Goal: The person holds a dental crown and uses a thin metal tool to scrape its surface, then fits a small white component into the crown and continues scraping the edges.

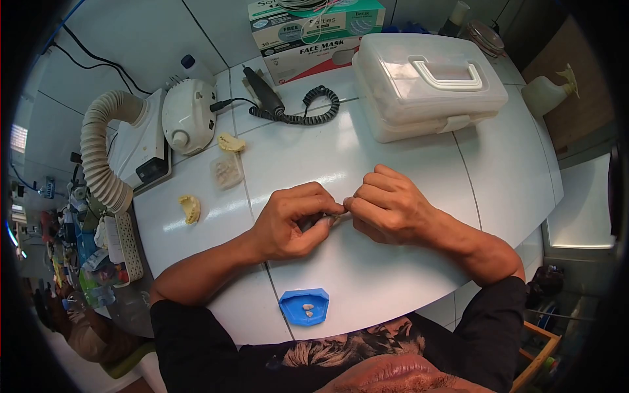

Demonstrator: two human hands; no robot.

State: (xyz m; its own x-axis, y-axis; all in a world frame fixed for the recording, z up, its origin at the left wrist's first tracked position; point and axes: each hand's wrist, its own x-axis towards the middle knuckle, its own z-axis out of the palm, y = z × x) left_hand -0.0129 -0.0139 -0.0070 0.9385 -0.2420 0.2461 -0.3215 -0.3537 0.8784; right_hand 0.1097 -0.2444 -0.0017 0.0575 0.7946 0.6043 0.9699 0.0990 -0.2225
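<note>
My left hand (298, 219) is closed in a pinch, thumb and index finger coming together over the white table (406, 275). Against its fingertips, my right hand (390, 206) is closed too, its fingers curled inward. Whatever lies between the fingertips is too small and too covered to name. Nearer my body, a blue angular dish (289, 308) holds small cream pieces (308, 306). Left of my hands are a yellowish dental cast (189, 209), another cast piece (230, 143) and a small clear box (227, 171) with pale bits inside.
A white control unit (189, 118) connects by coiled cord to a black handpiece (265, 92). Beside it, a ribbed hose (98, 144) runs from a white machine. A clear toolbox (429, 85), mask boxes (314, 56) and a spray bottle (547, 95) stand at the back.
</note>
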